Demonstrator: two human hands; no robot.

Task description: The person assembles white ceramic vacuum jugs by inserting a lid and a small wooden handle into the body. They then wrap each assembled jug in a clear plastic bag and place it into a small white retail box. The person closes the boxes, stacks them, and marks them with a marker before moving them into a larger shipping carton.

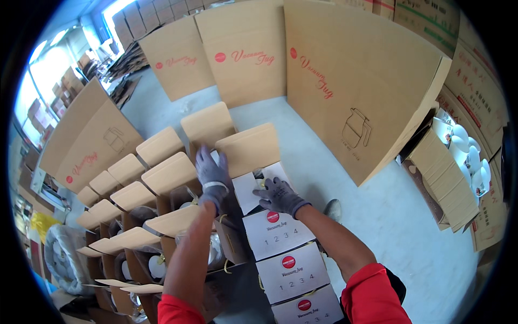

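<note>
Both my hands wear grey knit gloves and work over an open white carton (249,186) at the far end of a row. My left hand (212,174) reaches forward with flat fingers against the carton's inner flaps, near its raised brown lid flap (249,147). At the carton's near edge my right hand (280,195) curls its fingers down into the opening. What sits inside is hidden by the hands. Three closed white cartons (276,233) with red round marks line up toward me.
Left of the row stand several open brown cartons (162,178) with raised flaps, holding bagged white items. Large flat cardboard sheets (345,81) lean upright ahead and at the left. A box of white jugs (464,156) lies at the right. Grey concrete floor (399,216).
</note>
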